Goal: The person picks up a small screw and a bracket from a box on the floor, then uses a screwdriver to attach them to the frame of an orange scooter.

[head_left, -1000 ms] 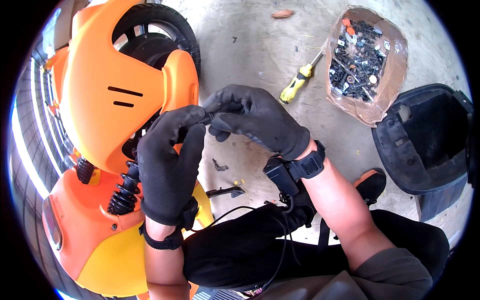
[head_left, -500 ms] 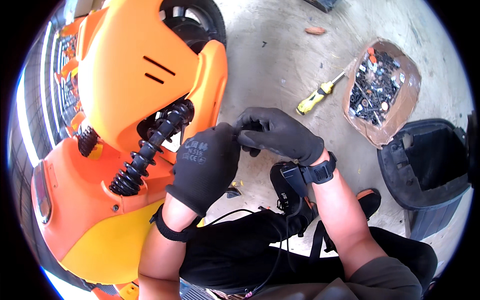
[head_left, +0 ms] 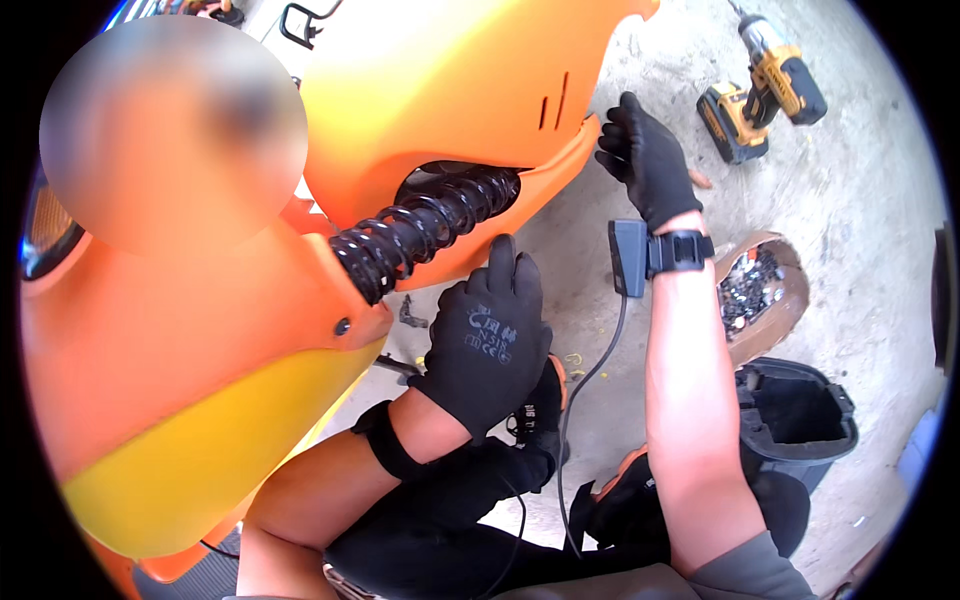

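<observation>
Black-gloved, my left hand (head_left: 487, 340) is beside the lower edge of an orange scooter-like body panel (head_left: 440, 80). Its fingers point up toward the panel, and its palm side is hidden. Just above those fingers a black coil-spring shock absorber (head_left: 430, 228) runs at a slant into the panel's opening. My right hand (head_left: 652, 165), gloved alike, is raised off the panel's right-hand tip, with its fingers a little bent and apart. Nothing shows in it. A black strap device with a cable (head_left: 630, 258) sits at my right wrist.
A yellow-and-black cordless driver (head_left: 775, 85) lies on the concrete at the upper right. An open cardboard box (head_left: 790, 300) of small hardware is partly behind my right forearm, above a black plastic bin (head_left: 845, 405). Orange and yellow bodywork (head_left: 190, 430) fills the left.
My hands, together before, have parted: the right has moved up and right, the left is nearer the panel's lower edge. The view has shifted, bringing the cordless driver in; the yellow screwdriver no longer shows.
</observation>
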Demonstrator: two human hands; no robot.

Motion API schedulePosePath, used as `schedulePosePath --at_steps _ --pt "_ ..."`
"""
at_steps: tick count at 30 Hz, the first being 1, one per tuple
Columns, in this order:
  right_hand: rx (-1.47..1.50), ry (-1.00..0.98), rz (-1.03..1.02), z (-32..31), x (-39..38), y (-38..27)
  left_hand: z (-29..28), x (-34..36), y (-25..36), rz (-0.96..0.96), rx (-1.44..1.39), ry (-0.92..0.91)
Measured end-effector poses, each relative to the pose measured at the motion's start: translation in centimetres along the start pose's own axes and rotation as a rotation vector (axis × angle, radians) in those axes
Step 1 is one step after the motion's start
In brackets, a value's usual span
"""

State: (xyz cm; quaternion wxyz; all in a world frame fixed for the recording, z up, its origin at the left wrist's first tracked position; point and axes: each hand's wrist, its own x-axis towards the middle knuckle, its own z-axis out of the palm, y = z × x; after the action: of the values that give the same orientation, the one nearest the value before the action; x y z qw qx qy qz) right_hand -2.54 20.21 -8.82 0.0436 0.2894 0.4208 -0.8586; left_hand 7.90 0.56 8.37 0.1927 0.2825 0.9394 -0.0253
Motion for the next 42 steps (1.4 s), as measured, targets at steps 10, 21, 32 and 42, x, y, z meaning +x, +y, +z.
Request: schedulePosePath --at_steps 10,21,32,42 --pt "-0.482 -0.183 0.095 0.4 -0.4 -2.0 2.2 -0.2 -1.2 -0.138 -0.117 0.146" --pt "-0.627 -0.253 -0.074 1.8 -1.8 -2.7 4.5 -0.7 -2.7 -0.120 -0.251 0.385" --pt "-0.566 -0.259 0.104 0.9 1.4 -2.2 6.3 -0.6 -4.0 -0.111 -0.424 0.419" --pt "-0.857 -0.499 -0.412 -0.4 0.3 -2.1 7.1 0.4 -3.6 -0.166 -0.553 0.613"
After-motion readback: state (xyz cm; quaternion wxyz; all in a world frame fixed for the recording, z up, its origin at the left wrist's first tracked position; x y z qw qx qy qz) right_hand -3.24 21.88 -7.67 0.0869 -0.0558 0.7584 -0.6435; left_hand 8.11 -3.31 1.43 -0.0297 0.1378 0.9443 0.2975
